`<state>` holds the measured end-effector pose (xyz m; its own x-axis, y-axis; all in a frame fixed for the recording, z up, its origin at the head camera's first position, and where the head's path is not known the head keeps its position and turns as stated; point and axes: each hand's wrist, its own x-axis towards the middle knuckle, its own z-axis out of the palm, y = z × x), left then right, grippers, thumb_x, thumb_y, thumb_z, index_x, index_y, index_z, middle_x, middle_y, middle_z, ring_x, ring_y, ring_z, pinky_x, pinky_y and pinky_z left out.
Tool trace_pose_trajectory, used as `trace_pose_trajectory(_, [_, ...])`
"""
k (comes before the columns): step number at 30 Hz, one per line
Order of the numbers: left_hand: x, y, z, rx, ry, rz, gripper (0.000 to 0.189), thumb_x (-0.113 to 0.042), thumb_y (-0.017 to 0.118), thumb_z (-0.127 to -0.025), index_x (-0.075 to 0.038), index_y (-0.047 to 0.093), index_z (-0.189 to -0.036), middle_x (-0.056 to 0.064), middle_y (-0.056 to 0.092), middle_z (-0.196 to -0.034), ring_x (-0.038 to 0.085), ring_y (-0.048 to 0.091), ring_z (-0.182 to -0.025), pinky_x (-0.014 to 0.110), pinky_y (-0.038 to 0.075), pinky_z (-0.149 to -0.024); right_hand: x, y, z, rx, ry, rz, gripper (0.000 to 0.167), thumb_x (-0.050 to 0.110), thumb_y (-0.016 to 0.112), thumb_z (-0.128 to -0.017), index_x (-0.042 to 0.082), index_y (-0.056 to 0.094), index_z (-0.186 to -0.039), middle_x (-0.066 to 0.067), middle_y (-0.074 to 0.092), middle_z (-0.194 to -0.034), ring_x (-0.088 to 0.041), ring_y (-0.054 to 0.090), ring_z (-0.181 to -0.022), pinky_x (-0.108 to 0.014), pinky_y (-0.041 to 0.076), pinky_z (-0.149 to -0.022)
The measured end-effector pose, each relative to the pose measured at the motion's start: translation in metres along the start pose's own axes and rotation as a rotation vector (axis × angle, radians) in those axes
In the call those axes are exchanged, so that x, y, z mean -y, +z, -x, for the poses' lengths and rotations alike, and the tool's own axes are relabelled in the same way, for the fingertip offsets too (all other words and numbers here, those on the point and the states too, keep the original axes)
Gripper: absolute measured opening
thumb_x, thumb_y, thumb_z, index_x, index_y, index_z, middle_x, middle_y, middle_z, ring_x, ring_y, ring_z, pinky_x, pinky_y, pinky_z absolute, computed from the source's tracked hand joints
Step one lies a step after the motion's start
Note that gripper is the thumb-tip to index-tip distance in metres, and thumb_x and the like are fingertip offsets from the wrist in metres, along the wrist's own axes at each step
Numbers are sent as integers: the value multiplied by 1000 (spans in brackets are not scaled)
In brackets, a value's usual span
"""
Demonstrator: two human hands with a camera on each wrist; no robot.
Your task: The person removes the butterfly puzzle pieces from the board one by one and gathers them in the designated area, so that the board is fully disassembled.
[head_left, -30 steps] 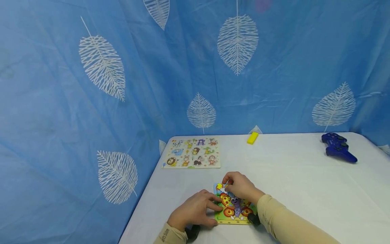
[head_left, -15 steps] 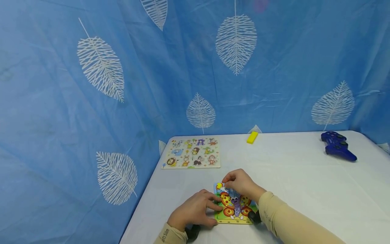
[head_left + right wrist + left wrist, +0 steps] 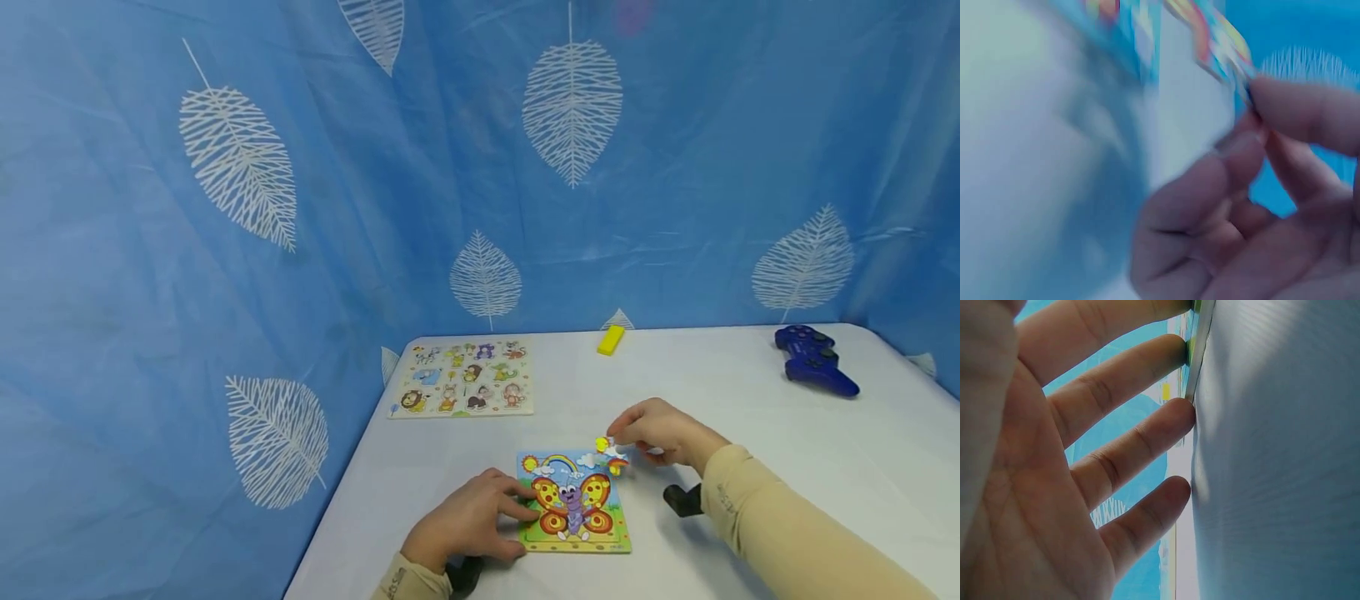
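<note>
A small butterfly puzzle board (image 3: 573, 547) lies on the table, its picture showing a purple-bodied butterfly, a sun and a rainbow. My left hand (image 3: 472, 517) rests at its left side, fingers spread; in the left wrist view two fingertips (image 3: 1175, 350) touch the board's edge (image 3: 1200, 353). Off the board's upper right corner, my right hand (image 3: 663, 433) pinches a puzzle piece (image 3: 617, 467) between thumb and finger. That piece shows a yellow sun, white cloud and red-orange patch. The right wrist view shows the piece (image 3: 1225, 47) tilted and blurred, held by its edge.
A larger animal puzzle board (image 3: 465, 379) lies at the back left of the table. Behind are a yellow block (image 3: 611, 340) and, far right, a blue game controller (image 3: 813, 360). A blue curtain (image 3: 420, 167) with white leaves hangs along the back and left.
My right hand has moved right from the board's top left, carrying the puzzle piece off the picture. The left hand stays at the board's left edge. The head view has shifted slightly.
</note>
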<state>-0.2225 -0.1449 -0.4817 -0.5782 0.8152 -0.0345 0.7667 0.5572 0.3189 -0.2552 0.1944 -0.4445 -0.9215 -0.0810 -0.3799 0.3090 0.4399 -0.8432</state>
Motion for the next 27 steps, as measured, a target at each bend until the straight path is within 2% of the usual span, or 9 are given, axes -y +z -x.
trace_pose_trajectory(3, [0, 0, 3, 2, -24, 21, 44, -38, 85, -84, -34, 74, -127, -18, 62, -139, 10, 53, -127, 30, 48, -107, -10, -18, 3, -13, 42, 116, 16, 9, 72, -90, 5, 76, -104, -6, 70, -95, -15, 45, -60, -28, 41, -55])
trace_pose_trajectory(6, [0, -1, 5, 5, -21, 21, 44, -38, 84, -84, -34, 74, -127, -18, 62, -139, 10, 53, -127, 30, 48, -107, -19, -23, 4, -34, 60, 188, 11, 9, 74, -89, 5, 76, -99, -5, 70, -90, -14, 46, -57, -25, 39, -52])
trace_pose_trajectory(12, [1, -1, 8, -5, 19, 13, 44, -39, 83, -86, -34, 73, -128, -17, 62, -140, 10, 53, -125, 30, 48, -105, -27, -18, 4, -49, 49, 227, 5, 6, 73, -89, 6, 75, -93, -4, 69, -81, -12, 43, -51, -24, 36, -48])
trace_pose_trajectory(20, [-1, 0, 6, -17, 48, -4, 44, -40, 83, -86, -34, 73, -129, -15, 62, -140, 10, 54, -125, 29, 48, -105, -28, -17, 6, -78, 45, 285, 2, 5, 72, -90, 3, 71, -89, -6, 66, -82, -14, 47, -53, -25, 41, -49])
trace_pose_trajectory(27, [1, -1, 7, -6, 32, -7, 44, -40, 83, -86, -34, 73, -129, -16, 62, -140, 11, 54, -126, 29, 48, -105, -31, -11, 4, -112, -66, 356, 7, 2, 72, -87, 4, 68, -84, -6, 62, -78, -15, 47, -52, -26, 42, -48])
